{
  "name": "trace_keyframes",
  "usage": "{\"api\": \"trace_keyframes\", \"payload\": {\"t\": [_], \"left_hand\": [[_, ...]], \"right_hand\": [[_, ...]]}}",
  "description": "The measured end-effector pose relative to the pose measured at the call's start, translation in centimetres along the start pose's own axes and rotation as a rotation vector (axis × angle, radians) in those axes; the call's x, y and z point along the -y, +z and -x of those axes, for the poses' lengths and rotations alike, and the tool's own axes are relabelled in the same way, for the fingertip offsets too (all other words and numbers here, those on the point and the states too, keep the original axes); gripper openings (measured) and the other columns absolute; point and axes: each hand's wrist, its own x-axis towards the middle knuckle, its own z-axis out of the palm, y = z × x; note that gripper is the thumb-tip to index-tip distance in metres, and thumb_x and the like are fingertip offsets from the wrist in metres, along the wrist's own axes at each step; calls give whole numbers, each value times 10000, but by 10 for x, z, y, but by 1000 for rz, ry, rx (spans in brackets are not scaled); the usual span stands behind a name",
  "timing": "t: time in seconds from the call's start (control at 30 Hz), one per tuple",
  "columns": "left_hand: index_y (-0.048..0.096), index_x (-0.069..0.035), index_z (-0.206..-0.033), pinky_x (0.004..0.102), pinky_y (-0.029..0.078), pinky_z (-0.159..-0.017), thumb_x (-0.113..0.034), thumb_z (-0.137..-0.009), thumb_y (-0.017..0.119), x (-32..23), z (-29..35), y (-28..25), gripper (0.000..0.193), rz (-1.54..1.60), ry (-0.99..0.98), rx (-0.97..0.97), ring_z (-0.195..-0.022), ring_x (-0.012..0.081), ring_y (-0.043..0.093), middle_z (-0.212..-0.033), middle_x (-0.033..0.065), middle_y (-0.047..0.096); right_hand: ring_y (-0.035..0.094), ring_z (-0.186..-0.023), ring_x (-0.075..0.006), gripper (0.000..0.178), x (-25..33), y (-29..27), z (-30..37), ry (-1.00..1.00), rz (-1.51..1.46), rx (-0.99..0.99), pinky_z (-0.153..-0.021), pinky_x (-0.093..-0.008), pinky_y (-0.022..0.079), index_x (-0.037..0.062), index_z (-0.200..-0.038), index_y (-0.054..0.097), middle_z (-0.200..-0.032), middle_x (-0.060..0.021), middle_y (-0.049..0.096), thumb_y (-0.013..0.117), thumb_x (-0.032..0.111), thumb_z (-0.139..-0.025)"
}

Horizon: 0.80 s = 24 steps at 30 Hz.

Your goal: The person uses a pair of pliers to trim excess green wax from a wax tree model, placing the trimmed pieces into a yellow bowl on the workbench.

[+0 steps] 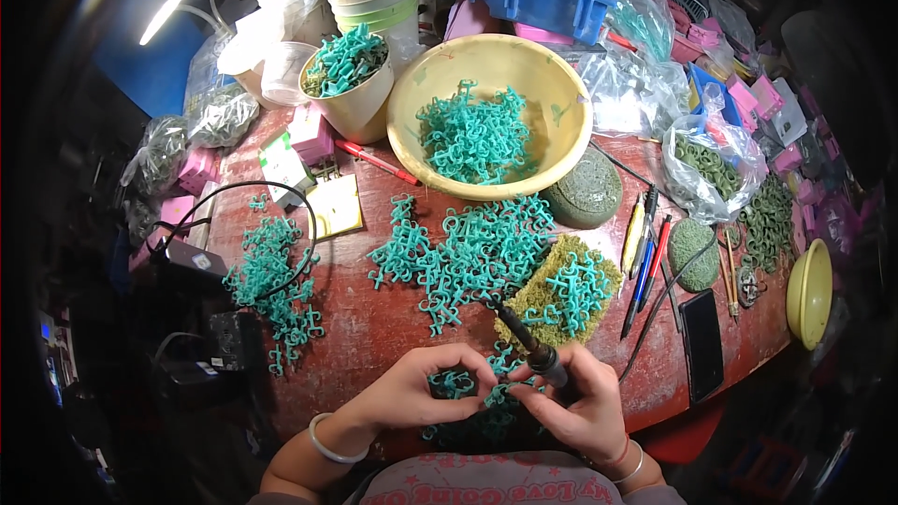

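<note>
My left hand curls over a heap of small green hook-shaped pieces near the table's front edge, thumb and forefinger closed in a pinch. Whatever lies between those fingertips is too small to tell from the green pieces behind. My right hand grips a black pen-like tool, its narrow end slanting up and to the left. The fingertips of both hands nearly meet. Just beyond them, a mossy-looking yellow-green pad carries more green pieces. A larger loose heap spreads over the table.
A yellow basin of green pieces stands at the back, near a filled bucket. Pens, a black phone and a dark cord lie right. A black cable loop crosses another green heap at left.
</note>
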Motion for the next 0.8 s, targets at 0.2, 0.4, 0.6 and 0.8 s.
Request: {"api": "trace_keyframes", "payload": {"t": [0.2,0.4,0.6,0.8], "left_hand": [[608,-27,-1212,253,476,-794,-5,-820,735,2,3,-1,413,160,-126,-184,-911,86,578,-946,14,611],[600,-59,-1253,166,415,-554,-7,-815,741,-10,0,4,462,256,-230,-268,-709,20,545,-939,-1,588],[583,-74,-1284,156,378,-492,-12,-823,737,-11,-1,4,490,281,-269,-295,-649,7,529,-926,-8,577],[557,-101,-1327,153,380,-510,-81,-853,737,-11,0,4,508,292,-287,-299,-693,21,545,-920,-16,584]], "right_hand": [[569,-585,-237,276,0,-27,20,-219,493,-207,-526,-323,447,-6,-922,604,-732,-111,582,783,177,-819],[536,-533,-281,304,-11,-60,53,-280,916,-188,-471,-363,408,2,-885,597,-682,-102,538,745,266,-851],[530,-527,-275,307,-21,-65,54,-213,1092,-169,-459,-374,401,12,-871,598,-674,-91,528,742,283,-849],[535,-534,-269,293,-32,-47,38,-458,890,-235,-474,-374,411,20,-976,627,-692,-92,538,714,280,-872]]}}
